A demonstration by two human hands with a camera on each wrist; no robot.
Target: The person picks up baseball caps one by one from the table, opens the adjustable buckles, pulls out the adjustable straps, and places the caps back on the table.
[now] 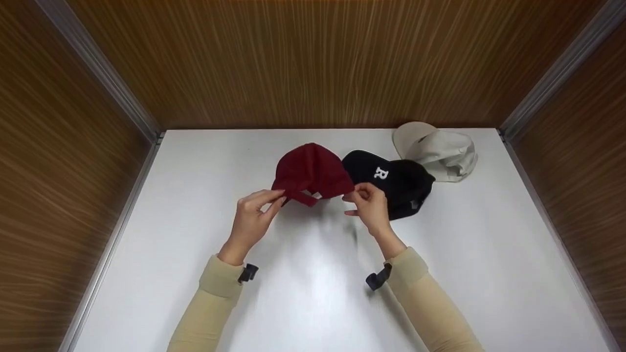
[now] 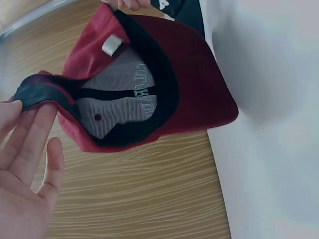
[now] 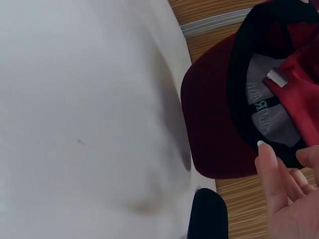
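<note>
A dark red fabric cap (image 1: 305, 168) is held above a smooth white tabletop (image 1: 313, 298), its rear edge pinched by left hand (image 1: 250, 220) and right hand (image 1: 374, 210). A black white-lettered cap (image 1: 403, 178) and an off-white cap (image 1: 445, 149) lie rightward. Grey-edged brown wood-grain panels (image 1: 313, 63) enclose three sides.

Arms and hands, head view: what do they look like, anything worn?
Left hand and right hand: bare, no gloves. Left sleeve and right sleeve: plain tan, long, each with a wide cuff. Small black device on each cuff's inner side; no cables visible.
</note>
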